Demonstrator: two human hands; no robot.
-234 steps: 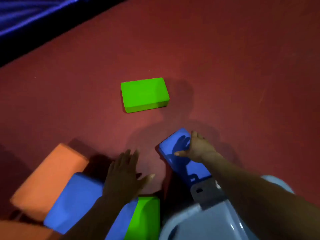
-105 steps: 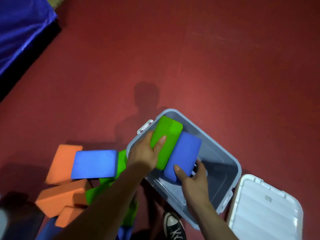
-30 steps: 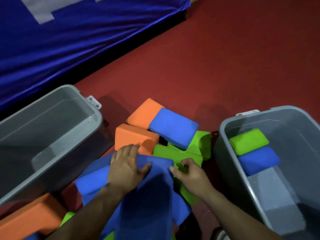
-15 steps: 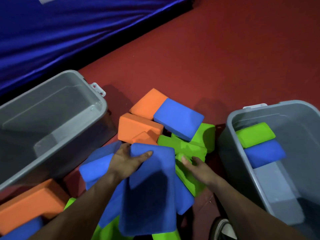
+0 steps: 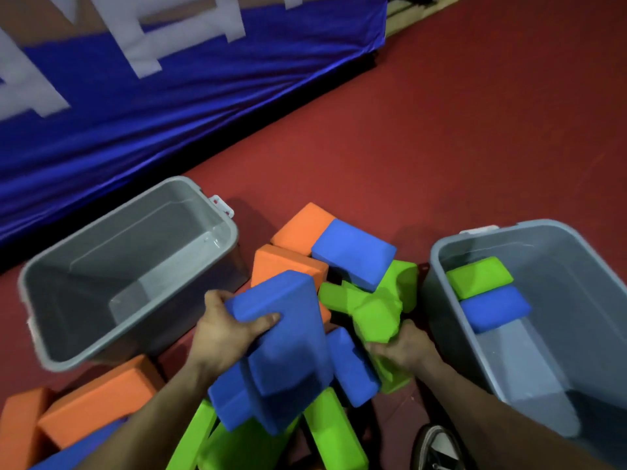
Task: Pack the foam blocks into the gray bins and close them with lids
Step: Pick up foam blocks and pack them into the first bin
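Observation:
My left hand (image 5: 225,330) grips a large blue foam block (image 5: 288,347), lifted above the pile between two gray bins. My right hand (image 5: 402,349) holds a green foam block (image 5: 375,317) at the pile's right side; its fingers are partly hidden by the foam. The left gray bin (image 5: 44,347) has nothing in it. The right gray bin (image 5: 437,262) holds a green block (image 5: 478,276) and a blue block (image 5: 495,308) at its far end. Orange blocks (image 5: 288,266), another blue block (image 5: 353,252) and green blocks (image 5: 336,432) lie heaped on the red floor.
A blue mat with white lettering (image 5: 169,79) runs along the back left. More orange blocks (image 5: 98,401) lie at the lower left. A shoe (image 5: 437,449) shows at the bottom between my arms. Red floor (image 5: 475,130) stretches beyond the bins.
My left hand has lifted the big blue block higher off the pile. My right hand has closed around a green block and raised it slightly.

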